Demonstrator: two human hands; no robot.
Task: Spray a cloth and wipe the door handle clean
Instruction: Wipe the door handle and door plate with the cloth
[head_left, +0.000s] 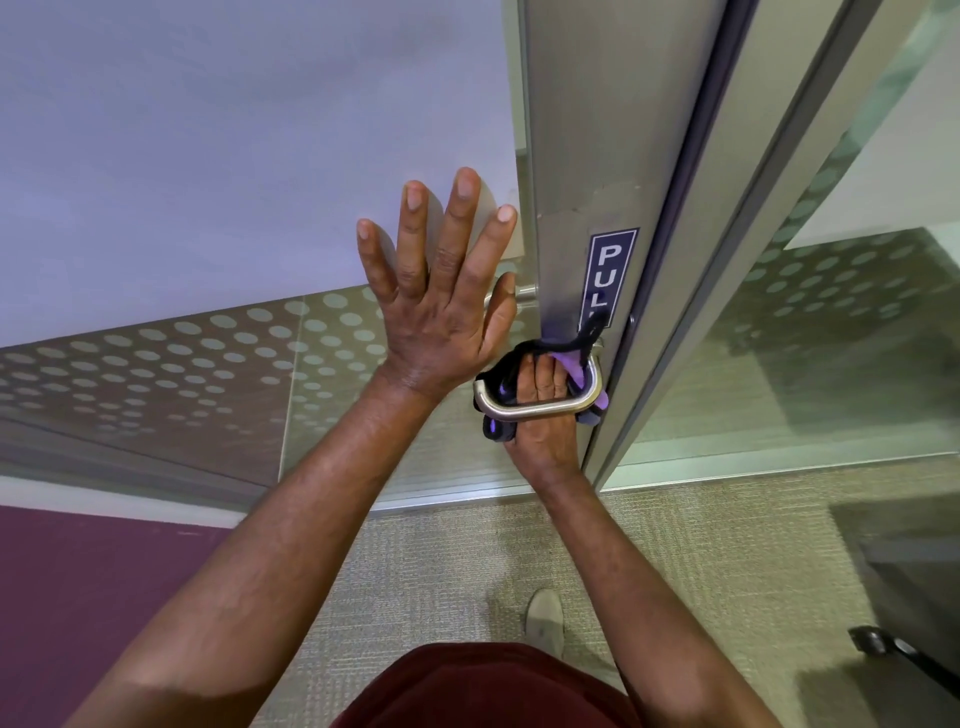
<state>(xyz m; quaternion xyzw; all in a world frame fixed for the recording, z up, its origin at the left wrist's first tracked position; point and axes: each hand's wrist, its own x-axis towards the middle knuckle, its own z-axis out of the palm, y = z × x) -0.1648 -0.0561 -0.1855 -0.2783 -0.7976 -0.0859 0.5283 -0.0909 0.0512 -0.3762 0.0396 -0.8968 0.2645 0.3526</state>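
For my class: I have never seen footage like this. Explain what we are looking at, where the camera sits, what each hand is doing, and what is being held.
There is no machine here. The single picture comes from a wide-angle camera worn on a person's head, looking forward and down, so both bare arms reach away from the bottom of the frame.

The left hand is open, fingers spread, flat against the frosted glass panel of the door.

The right hand reaches in behind the metal door handle, a curved steel bar, with its fingers curled round a purple and black cloth, pressing it against the door around the handle's mount. Above sits a blue PULL sign. Below lie carpet and one shoe. No spray bottle is in view.
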